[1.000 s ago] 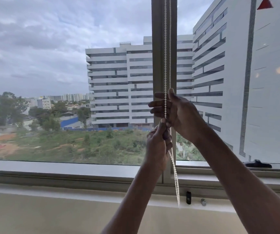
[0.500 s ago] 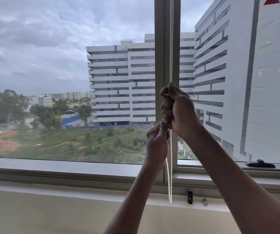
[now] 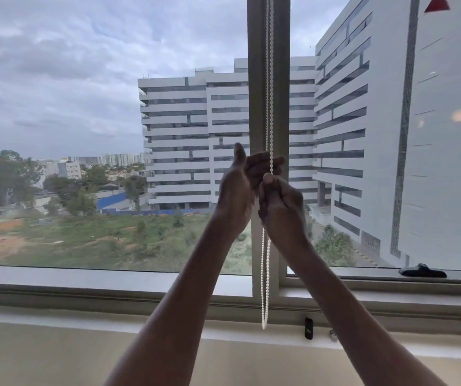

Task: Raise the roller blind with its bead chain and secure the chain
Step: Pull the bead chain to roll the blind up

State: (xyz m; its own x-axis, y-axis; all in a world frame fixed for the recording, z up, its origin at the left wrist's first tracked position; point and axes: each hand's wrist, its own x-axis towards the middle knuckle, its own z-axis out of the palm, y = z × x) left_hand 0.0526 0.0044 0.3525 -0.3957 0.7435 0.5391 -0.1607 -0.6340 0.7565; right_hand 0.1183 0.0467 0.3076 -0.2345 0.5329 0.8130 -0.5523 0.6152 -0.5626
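A wide glass window (image 3: pixel 84 107) fills the view, with a cloudy sky, a tall white banded building (image 3: pixel 193 140) and a patch of green ground beyond it. A grey vertical window post (image 3: pixel 254 79) splits the glass into a left and a right pane, and a long grey window sill (image 3: pixel 84 282) runs along the bottom, with a pale cream wall (image 3: pixel 42 355) below it.

Two bare forearms reach up from the lower edge toward the post. The left hand (image 3: pixel 237 190) is raised in front of the post with its fingers (image 3: pixel 262 162) apart and loosely curled, the thumb pointing up; the chain passes just beside these fingers, and whether they touch it cannot be told. The right hand (image 3: pixel 282 207) sits just to the right and slightly lower, touching the left hand, its fingers (image 3: pixel 269 181) clamped together on the chain.

The white beaded blind chain (image 3: pixel 270 79) hangs as two strands down the front of the post from the top edge, enters the right hand, and comes out below as a loop that ends just above the wall ledge.

A black window handle (image 3: pixel 422 271) lies on the right pane's lower frame. A small black clip (image 3: pixel 308 328) and a small metal fitting (image 3: pixel 333 335) stand on the ledge, just right of the chain's loop.
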